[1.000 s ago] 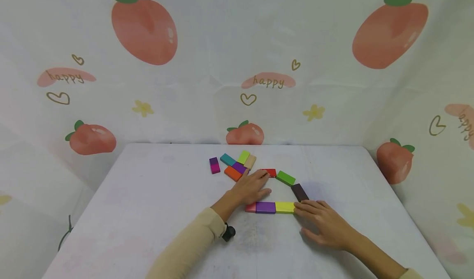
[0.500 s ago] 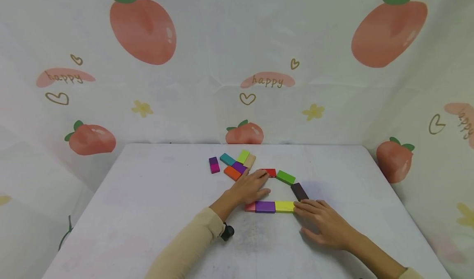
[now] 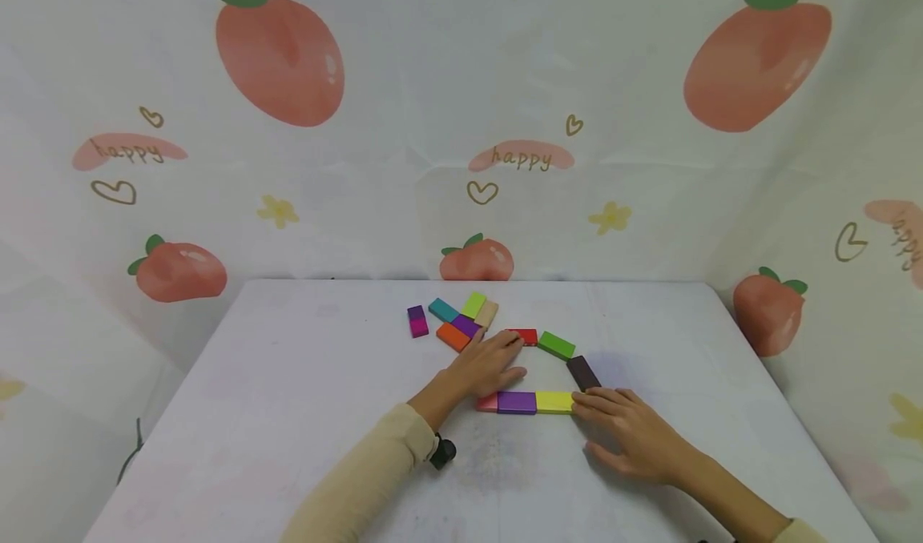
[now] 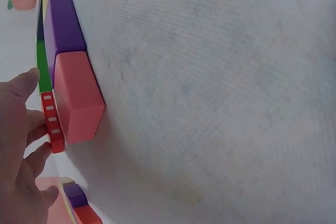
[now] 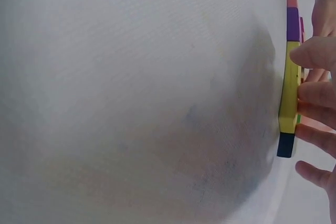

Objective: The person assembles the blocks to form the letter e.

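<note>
My left hand (image 3: 490,365) reaches over the left end of a ring of flat rectangular blocks, fingertips on a red block (image 3: 530,336) with white square marks on its side. Below its thumb runs a straight row: a pink block (image 3: 488,403), partly hidden by the hand, a purple block (image 3: 516,403) and a yellow block (image 3: 554,403). My right hand (image 3: 634,439) lies with extended fingers at the row's right end, fingertips at the yellow block and close to a dark block (image 3: 582,373). A green block (image 3: 557,345) sits between red and dark.
Behind my left hand lies a cluster with a teal block (image 3: 444,310), a lime block (image 3: 473,305), a beige block (image 3: 486,314) and an orange block (image 3: 453,336). A purple-and-magenta pair (image 3: 417,322) stands apart, left. A patterned curtain (image 3: 389,126) backs the white table (image 3: 288,415).
</note>
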{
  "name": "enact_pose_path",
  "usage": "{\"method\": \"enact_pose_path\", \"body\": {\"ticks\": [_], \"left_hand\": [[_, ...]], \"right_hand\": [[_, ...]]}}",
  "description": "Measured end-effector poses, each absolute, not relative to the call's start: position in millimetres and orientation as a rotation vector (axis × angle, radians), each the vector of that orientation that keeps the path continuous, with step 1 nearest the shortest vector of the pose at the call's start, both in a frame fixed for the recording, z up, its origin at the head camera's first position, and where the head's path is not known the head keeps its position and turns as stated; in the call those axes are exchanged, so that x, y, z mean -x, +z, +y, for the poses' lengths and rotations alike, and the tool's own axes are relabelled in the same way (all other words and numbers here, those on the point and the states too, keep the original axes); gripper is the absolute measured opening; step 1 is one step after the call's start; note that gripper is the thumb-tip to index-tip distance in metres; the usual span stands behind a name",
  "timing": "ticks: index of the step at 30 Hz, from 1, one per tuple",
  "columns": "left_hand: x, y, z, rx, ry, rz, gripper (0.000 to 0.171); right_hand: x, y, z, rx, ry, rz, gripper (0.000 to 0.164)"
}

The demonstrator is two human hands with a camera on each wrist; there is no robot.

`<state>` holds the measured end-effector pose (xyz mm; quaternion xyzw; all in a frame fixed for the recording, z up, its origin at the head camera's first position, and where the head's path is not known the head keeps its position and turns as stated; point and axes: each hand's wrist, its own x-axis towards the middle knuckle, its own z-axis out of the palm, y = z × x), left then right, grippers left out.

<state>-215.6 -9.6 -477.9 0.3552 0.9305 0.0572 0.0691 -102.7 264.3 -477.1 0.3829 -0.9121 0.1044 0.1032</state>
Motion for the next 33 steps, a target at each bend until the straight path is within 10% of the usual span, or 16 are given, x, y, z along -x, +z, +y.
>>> {"method": "enact_pose_path", "body": {"ticks": [33], "left_hand": [[239,-477,-35,-0.780,0.378,2.863,0.064]], "right_hand": [[102,-481,266,-1.126,0.285,-2.657,0.055]]}}
